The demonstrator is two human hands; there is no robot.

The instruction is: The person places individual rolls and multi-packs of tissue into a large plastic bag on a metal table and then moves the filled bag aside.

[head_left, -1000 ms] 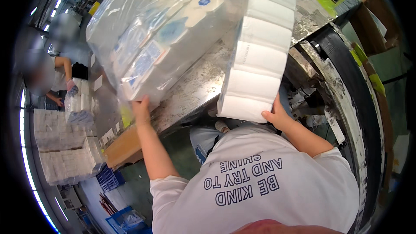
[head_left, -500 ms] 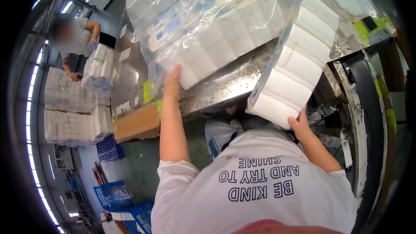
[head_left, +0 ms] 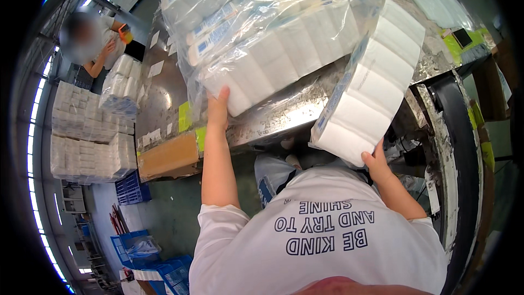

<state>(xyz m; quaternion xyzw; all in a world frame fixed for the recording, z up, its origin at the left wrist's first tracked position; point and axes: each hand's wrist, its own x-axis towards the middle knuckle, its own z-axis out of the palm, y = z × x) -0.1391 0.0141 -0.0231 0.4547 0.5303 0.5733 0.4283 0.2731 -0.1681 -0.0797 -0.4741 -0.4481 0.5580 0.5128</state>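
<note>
A large clear plastic bag [head_left: 188, 79] lies on the metal table with several white-and-blue tissue packs [head_left: 284, 57] inside. My left hand [head_left: 219, 108] grips the bag's near left corner, thumb on the front of a pack and fingers mostly hidden behind. To the right, a long row of white tissue packs [head_left: 363, 112] with a blue-printed side slants past the table edge toward me. Its near end is in my right hand [head_left: 376, 161], with the thumb on the white face and the other fingers out of sight below. The row's far end touches the bag's right side.
Across the table's left end stands a co-worker [head_left: 93, 43], beside wrapped tissue bundles [head_left: 121, 84] and a taller stack [head_left: 90, 155]. A cardboard piece [head_left: 169, 157] lines the table's front edge. At right runs a dark conveyor belt [head_left: 464, 131]. Blue crates [head_left: 132, 188] sit on the floor.
My hands keep their holds and the row has barely shifted. The co-worker's hands have risen off the bundles, and one now has an orange object in it.
</note>
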